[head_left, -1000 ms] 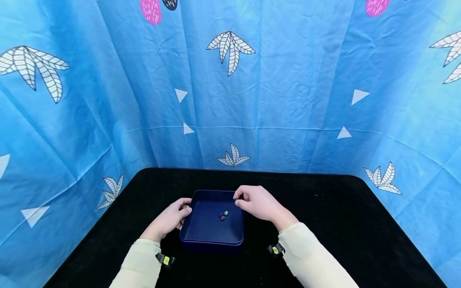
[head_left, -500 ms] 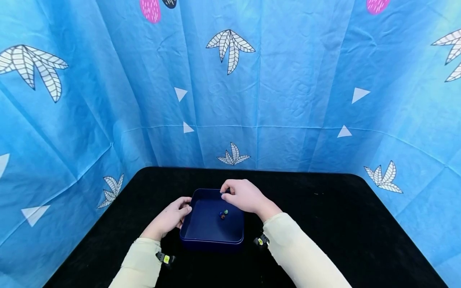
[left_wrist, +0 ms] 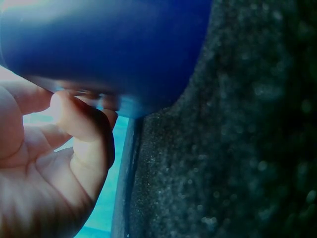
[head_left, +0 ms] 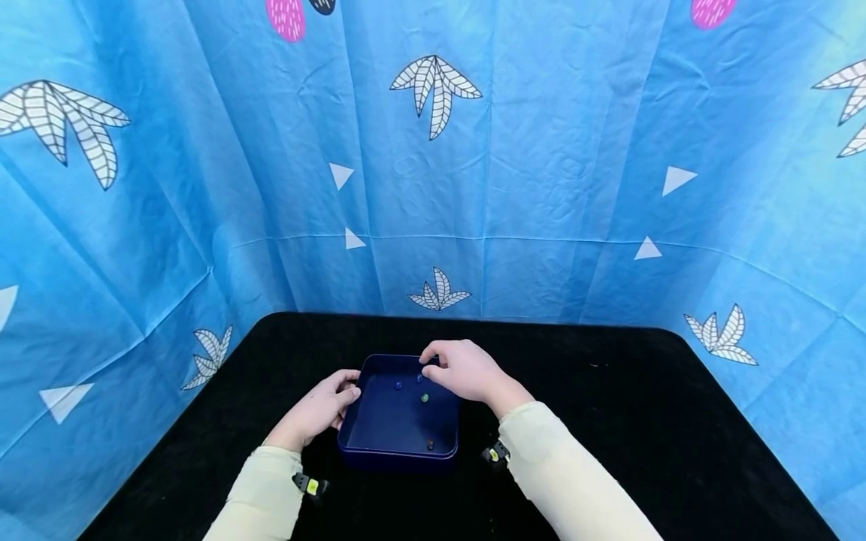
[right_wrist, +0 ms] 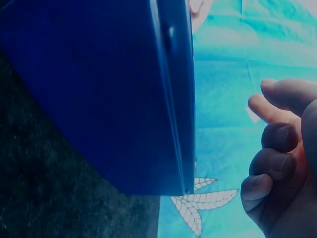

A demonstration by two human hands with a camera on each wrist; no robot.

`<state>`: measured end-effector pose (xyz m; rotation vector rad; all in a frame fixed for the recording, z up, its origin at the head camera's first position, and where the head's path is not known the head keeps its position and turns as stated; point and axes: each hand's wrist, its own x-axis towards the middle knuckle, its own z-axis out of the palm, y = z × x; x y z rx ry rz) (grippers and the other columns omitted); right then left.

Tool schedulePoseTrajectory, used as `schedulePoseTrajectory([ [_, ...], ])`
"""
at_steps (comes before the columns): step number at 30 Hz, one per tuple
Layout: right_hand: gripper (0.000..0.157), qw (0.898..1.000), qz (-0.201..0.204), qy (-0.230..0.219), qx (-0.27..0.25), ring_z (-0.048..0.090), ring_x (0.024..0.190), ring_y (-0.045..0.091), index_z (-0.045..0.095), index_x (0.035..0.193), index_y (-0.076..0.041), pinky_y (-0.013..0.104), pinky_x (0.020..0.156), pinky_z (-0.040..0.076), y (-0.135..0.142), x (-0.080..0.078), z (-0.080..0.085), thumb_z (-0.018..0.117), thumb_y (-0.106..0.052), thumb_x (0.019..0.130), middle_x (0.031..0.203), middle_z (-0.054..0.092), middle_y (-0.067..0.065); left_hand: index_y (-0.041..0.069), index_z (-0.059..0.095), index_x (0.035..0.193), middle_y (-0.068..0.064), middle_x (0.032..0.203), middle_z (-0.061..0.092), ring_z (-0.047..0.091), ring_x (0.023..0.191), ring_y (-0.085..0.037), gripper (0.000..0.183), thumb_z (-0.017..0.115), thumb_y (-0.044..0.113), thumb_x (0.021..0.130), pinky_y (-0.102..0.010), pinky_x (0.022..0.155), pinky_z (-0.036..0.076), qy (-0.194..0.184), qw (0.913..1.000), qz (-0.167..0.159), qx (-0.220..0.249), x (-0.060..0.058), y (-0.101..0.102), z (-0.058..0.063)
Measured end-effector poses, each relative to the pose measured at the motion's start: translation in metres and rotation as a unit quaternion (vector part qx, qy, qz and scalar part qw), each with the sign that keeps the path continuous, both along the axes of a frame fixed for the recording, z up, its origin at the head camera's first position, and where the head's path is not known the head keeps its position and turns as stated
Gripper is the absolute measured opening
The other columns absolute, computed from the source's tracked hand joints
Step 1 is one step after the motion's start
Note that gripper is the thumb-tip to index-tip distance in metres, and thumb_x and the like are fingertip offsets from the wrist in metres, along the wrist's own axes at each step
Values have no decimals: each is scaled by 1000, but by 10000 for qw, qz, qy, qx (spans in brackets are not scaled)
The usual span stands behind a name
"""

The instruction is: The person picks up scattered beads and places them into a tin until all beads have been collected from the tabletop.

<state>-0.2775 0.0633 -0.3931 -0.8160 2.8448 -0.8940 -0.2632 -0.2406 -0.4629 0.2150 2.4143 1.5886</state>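
Note:
A shallow dark blue box [head_left: 399,421] stands on the black table, its top uncovered. My left hand [head_left: 322,409] grips its left wall, thumb at the rim; the left wrist view shows curled fingers [left_wrist: 81,124] against the outside of the box. Over the far right corner, my right hand [head_left: 467,370] hovers with thumb and index finger apart and nothing between them. Small marbles lie scattered inside: a blue marble [head_left: 398,385], another blue marble [head_left: 419,379] just below the right fingertips, a green marble [head_left: 425,398] and a brown marble [head_left: 430,445] by the near wall.
A black cloth-like surface [head_left: 609,436] covers the table around the box. Blue patterned curtains [head_left: 541,150] hang behind it and along both sides. Each sleeve carries a small wrist camera [head_left: 497,454].
My right hand moved left over the box and let go of a marble. The clustered marbles have spread: the brown one toward the near wall, a blue one up and left. My left hand stayed put.

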Motion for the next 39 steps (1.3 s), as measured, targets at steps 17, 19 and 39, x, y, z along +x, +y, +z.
schedulePoseTrajectory([
  [17, 19, 9994, -280, -146, -166, 44, 51, 14, 70, 114, -29, 32, 53, 42, 22, 4, -7, 64, -35, 97, 68, 53, -2, -2, 41, 146, -20, 106, 52, 54, 69, -22, 43, 49, 12, 106, -35, 54, 52, 14, 9998, -109, 151, 1, -3, -4],
  [19, 19, 9991, -305, -207, -193, 43, 49, 14, 69, 115, -31, 33, 52, 42, 26, 5, -7, 64, -36, 97, 68, 52, -1, -3, 41, 146, -20, 107, 52, 54, 69, -23, 44, 49, 12, 106, -35, 54, 52, 11, 9998, -132, 176, 0, -3, -4],
  [39, 12, 9953, -661, -374, -603, 64, 51, 23, 70, 108, -26, 36, 59, 51, 83, 20, -18, 68, -26, 96, 65, 53, 2, -2, 39, 148, -19, 110, 51, 54, 72, -25, 45, 48, 12, 106, -36, 55, 52, -33, 9997, -1, 250, 4, 2, 3],
])
